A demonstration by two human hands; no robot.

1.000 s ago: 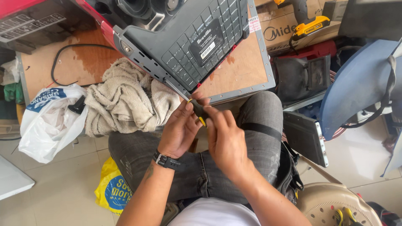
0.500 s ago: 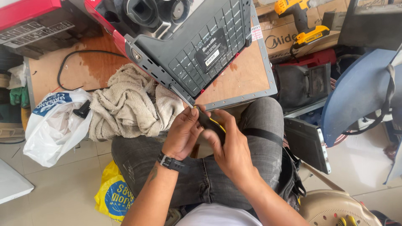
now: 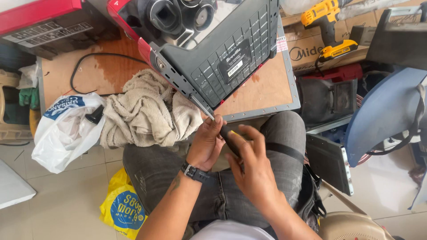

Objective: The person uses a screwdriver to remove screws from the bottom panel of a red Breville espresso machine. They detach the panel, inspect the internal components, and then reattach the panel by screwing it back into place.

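At table's edge, left hand [image 3: 207, 144] and right hand [image 3: 249, 166] grip screwdriver [image 3: 222, 131].

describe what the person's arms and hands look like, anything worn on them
Both forearms are bare, with no sleeves in view and no gloves on either hand. The left hand has a dark wristwatch with a black strap and a metal buckle on its wrist, and a small dark tattoo marks the forearm just behind it. The right hand wears nothing visible: no rings, no band.
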